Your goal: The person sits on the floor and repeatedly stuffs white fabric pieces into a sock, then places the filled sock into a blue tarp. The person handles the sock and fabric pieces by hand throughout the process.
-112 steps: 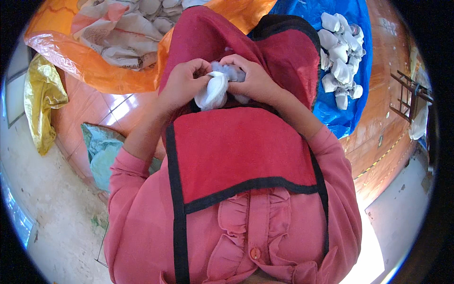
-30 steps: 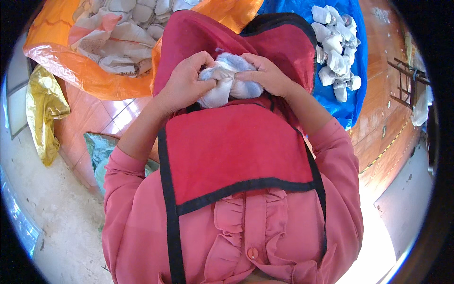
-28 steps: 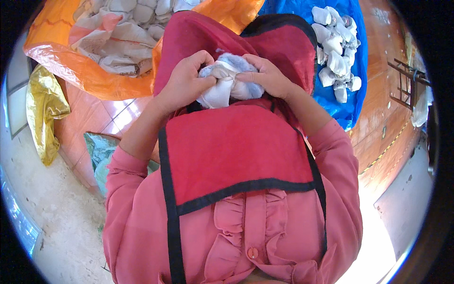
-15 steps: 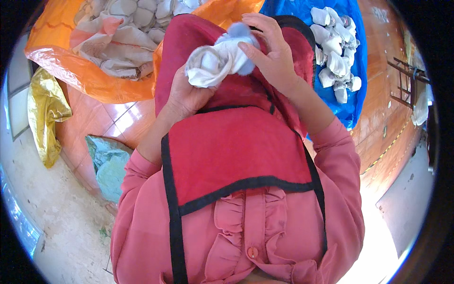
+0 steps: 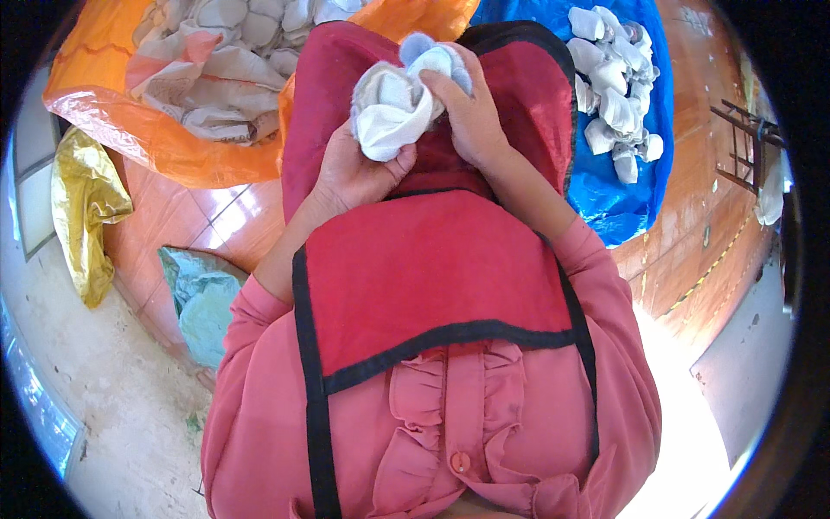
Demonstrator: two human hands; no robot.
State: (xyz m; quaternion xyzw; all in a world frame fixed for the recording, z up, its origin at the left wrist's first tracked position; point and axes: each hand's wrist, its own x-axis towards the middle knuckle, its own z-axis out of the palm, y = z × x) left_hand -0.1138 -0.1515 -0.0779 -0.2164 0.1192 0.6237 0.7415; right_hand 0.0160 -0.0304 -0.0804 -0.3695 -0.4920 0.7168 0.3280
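A bundle of soft white socks (image 5: 393, 111) with fuzzy grey-blue parts is held over my lap, between both hands. My left hand (image 5: 356, 170) closes round its lower left side, the thumb along its lower edge. On the upper right, my right hand (image 5: 469, 111) grips the bundle, with its thumb on the near face and its fingers behind. Part of the bundle is hidden by the fingers. Beneath it lies the red apron (image 5: 510, 121) with black edging, spread across my knees.
At the left, an open orange sack (image 5: 199, 166) holds many flat whitish pieces. Several white bundles (image 5: 612, 78) lie on a blue sheet (image 5: 618, 212) to the right. A yellow bag (image 5: 78, 216) and a teal bag (image 5: 203, 303) rest on the floor. A dark metal rack (image 5: 743, 147) stands far right.
My right hand has moved left and closer in, from spread fingers to a grip on the bundle. The bundle has turned more upright, and my left hand has shifted slightly right.
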